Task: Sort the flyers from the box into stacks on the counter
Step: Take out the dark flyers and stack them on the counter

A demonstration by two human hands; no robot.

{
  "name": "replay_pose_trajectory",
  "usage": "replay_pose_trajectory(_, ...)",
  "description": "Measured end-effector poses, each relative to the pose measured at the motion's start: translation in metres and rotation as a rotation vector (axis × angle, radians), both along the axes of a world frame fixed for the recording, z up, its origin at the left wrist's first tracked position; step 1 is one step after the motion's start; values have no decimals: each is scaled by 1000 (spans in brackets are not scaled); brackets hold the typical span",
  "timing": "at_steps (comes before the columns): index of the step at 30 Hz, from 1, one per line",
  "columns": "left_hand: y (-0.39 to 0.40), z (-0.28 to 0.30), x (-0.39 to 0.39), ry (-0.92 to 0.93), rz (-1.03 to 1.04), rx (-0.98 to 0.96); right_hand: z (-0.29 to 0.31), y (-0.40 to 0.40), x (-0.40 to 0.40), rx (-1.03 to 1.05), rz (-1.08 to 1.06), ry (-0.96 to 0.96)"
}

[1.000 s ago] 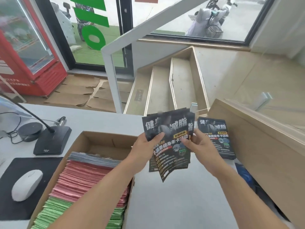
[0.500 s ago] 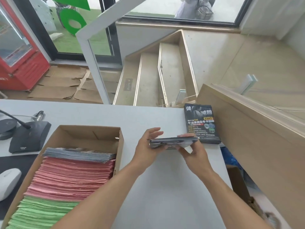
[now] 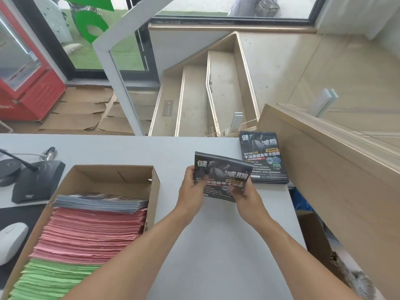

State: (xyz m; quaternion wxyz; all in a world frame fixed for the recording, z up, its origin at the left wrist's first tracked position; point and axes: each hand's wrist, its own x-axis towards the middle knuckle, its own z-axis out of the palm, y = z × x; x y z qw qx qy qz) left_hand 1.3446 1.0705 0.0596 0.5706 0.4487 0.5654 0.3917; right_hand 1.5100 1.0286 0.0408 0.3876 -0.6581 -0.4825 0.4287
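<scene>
Both hands hold a small bundle of black flyers (image 3: pixel 223 175) above the white counter (image 3: pixel 216 245). My left hand (image 3: pixel 191 189) grips its left edge, and my right hand (image 3: pixel 246 194) pinches its lower right corner. A stack of the same black flyers (image 3: pixel 263 158) lies at the counter's far right, against a wooden panel. The open cardboard box (image 3: pixel 121 176) sits to the left. It holds grey-black flyers (image 3: pixel 99 202) at the far end, pink ones (image 3: pixel 91 232) in the middle and green ones (image 3: pixel 49 278) nearest me.
A black microphone base (image 3: pixel 34 182), a black mouse pad (image 3: pixel 19 217) and a white mouse (image 3: pixel 10 240) lie left of the box. The wooden panel (image 3: pixel 337 180) walls off the right side. Beyond the counter's far edge a staircase (image 3: pixel 201 92) descends.
The bundle was fanned upright, then squared edge-on between both hands, and is now tilted face-up again, lower and close to the stack on the right. The view has tipped downward.
</scene>
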Motion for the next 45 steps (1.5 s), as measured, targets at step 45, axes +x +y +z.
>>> replay_pose_trajectory(45,83,29,140,56,-439,-405,23,115,125,-595,-232,-506)
